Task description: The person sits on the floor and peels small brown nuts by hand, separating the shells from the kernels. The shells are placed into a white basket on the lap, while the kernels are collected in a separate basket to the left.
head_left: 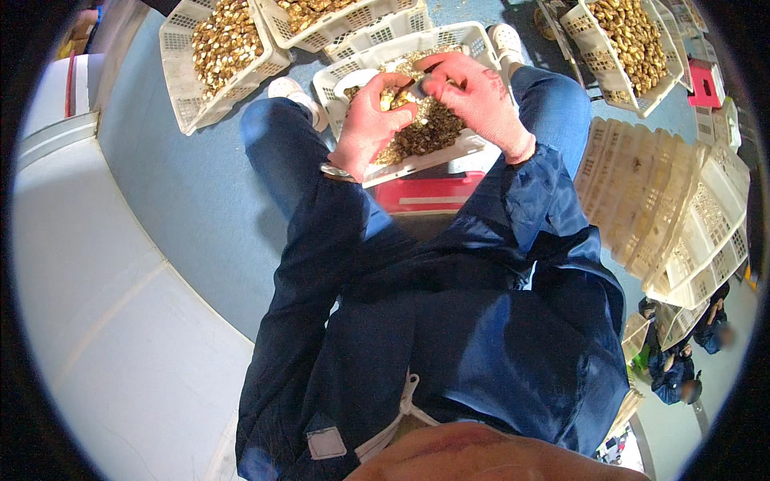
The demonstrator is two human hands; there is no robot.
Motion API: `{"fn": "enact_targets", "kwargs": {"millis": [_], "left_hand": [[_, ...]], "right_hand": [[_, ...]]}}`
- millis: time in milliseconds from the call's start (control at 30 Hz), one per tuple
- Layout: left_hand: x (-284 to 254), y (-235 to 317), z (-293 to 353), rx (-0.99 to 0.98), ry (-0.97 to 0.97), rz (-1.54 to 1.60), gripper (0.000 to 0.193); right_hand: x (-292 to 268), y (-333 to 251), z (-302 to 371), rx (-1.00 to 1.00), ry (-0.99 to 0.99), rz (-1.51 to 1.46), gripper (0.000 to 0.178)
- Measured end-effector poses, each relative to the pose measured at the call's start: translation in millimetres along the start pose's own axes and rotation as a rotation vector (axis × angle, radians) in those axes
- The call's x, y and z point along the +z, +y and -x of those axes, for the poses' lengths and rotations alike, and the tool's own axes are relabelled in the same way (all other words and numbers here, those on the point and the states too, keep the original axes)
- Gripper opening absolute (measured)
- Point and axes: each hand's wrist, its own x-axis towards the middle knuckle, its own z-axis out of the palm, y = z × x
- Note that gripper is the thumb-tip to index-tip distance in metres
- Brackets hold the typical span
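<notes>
White basket (473, 36) (brown pieces inside); both hands (425, 100) pinch small piece (415, 90) together

small pale piece (419, 88) | pinched in fingers | above white crate (473, 36)

Bright, even overhead light fills the scene, cool in tone. The dark blue jacket (449, 321) shows soft sheen on its folds. A black fisheye border rings the frame, and straight edges bend near it. The white surface (104, 305) at left is nearly blown out. The lower edge is blurred, out of focus.
</notes>
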Motion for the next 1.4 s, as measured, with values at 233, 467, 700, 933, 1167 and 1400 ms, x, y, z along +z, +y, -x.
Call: {"fn": "enact_targets", "kwargs": {"millis": [233,467,700,933,1167,1400], "left_hand": [[-8,8,4,-0.114,-0.093,0.193,0.043],[-5,13,4,-0.092,-0.106,0.245,0.043],[-4,16,6,-0.12,-0.059,0.131,0.047],[-8,10,2,-0.09,-0.124,0.222,0.043],[-11,12,4,-0.117,-0.156,0.245,0.043],[-11,12,6,-0.114,-0.124,0.207,0.042]], "right_hand": [[0,1,-2,0.038,0.035,-0.026,0.02],[-4,-2,-1,0.093,0.066,-0.073,0.02],[-1,-3,-2,0.022,0.071,0.014,0.021],[-3,-2,-1,0.107,0.059,-0.048,0.021],[-2,1,-2,0.095,0.07,-0.025,0.022],[-2,-2,-2,0.054,0.047,0.024,0.02]]}}
